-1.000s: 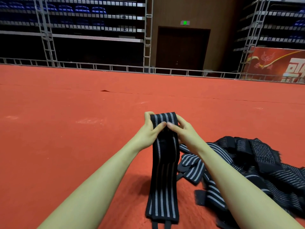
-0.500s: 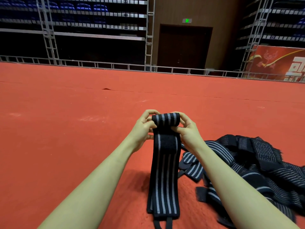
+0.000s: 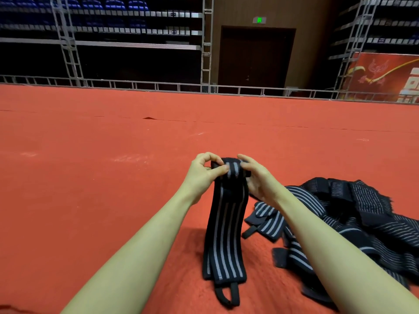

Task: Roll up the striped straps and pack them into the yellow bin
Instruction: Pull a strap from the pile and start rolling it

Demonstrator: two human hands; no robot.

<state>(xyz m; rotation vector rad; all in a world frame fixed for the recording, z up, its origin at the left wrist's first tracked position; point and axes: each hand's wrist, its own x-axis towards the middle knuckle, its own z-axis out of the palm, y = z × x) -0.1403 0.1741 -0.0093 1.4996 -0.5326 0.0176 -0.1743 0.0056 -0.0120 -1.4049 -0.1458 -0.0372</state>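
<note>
The head view looks down on two bare forearms stretched out over a red floor point(image 3: 90, 200). Both hands hold one striped strap point(image 3: 223, 234) at its upper end: the left hand point(image 3: 203, 172) pinches the left side of the small roll between thumb and curled fingers point(image 3: 221, 169), and the right hand point(image 3: 256, 175) has its fingers curled around the right side of it. Only the top of this strap is rolled; the long remaining part hangs down to the floor, where its black loop point(image 3: 226, 295) lies flat. To the right of the right forearm, a loose pile of straps point(image 3: 353, 214) rests on the floor, none of them rolled as far as I can see. The yellow bin is not visible in this view, so I cannot tell if any strap is already packed. I judge the task to be at an early stage: this strap needs many more turns, then the whole pile must be rolled and packed.
</note>
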